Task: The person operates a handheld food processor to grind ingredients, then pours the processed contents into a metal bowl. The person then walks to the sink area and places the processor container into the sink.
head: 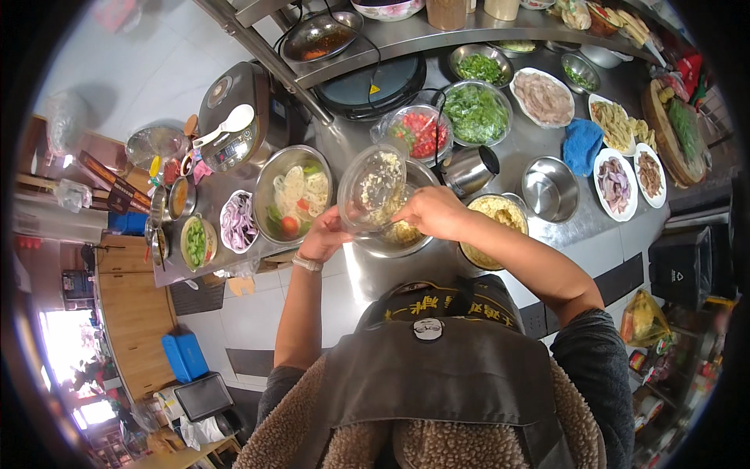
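My left hand (327, 235) grips the rim of a clear plastic bowl (351, 196), tilted over a stainless-steel bowl (423, 171). Bits of what looks like minced garlic (382, 170) cling to its inner wall. With my right hand (438, 212) I hold a thin utensil at the clear bowl's lower lip; its working end is hidden. Yellowish minced food (404, 233) lies in the steel bowl underneath. Left of it stands a steel bowl (262, 202) with sliced lotus root and tomato. Under my right forearm is a pot (469, 252) of yellow minced food.
On the steel counter (545, 138) stand an electric kettle (470, 171), chopped red chillies (430, 138), leafy greens (477, 111), a blue cloth (583, 146) and plates of sliced meat (542, 98). A rice cooker (240, 117) and sliced onions (238, 221) are left. A metal shelf (404, 44) overhangs the back.
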Demonstrator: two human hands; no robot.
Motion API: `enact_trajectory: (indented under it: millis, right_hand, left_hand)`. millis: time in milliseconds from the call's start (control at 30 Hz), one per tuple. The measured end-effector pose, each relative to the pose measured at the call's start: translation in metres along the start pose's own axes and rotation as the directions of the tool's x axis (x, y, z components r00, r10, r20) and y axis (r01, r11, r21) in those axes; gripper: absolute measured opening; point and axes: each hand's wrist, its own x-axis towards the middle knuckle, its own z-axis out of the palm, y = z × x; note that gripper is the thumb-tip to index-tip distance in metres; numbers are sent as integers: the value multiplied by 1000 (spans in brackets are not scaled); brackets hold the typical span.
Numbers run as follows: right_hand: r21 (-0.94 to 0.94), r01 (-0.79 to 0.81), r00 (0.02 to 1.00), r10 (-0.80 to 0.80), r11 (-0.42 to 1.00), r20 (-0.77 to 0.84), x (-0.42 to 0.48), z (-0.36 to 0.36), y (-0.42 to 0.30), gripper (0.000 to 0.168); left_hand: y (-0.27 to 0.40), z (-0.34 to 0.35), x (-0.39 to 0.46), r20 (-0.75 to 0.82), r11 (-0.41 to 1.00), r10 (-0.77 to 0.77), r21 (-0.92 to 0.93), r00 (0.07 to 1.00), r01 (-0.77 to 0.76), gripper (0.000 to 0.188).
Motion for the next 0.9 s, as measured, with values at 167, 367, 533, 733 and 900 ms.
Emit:
enact_trajectory:
  millis: [167, 367, 533, 733, 900]
  right_hand:
    - [14, -10, 995, 11, 1000, -95, -20, -5, 10, 26]
    - [-122, -73, 997, 77, 990, 28, -4, 2, 1, 38]
    - [-265, -34, 999, 28, 964, -26, -14, 3, 9, 39]
    - [-248, -110, 992, 122, 963, 34, -7, 8, 12, 39]
    - [-169, -37, 999, 30, 985, -44, -15, 1, -6, 42]
  left_hand:
    - [6, 8, -5, -80, 1000, 10, -2, 997, -10, 48]
    - [4, 10, 0, -69, 999, 40, 4, 997, -39, 51]
    - [8, 7, -4, -78, 998, 13, 68, 997, -8, 50]
    - [10, 11, -7, -94, 998, 6, 63, 996, 0, 50]
    - [10, 14, -10, -116, 999, 39, 39, 992, -35, 53]
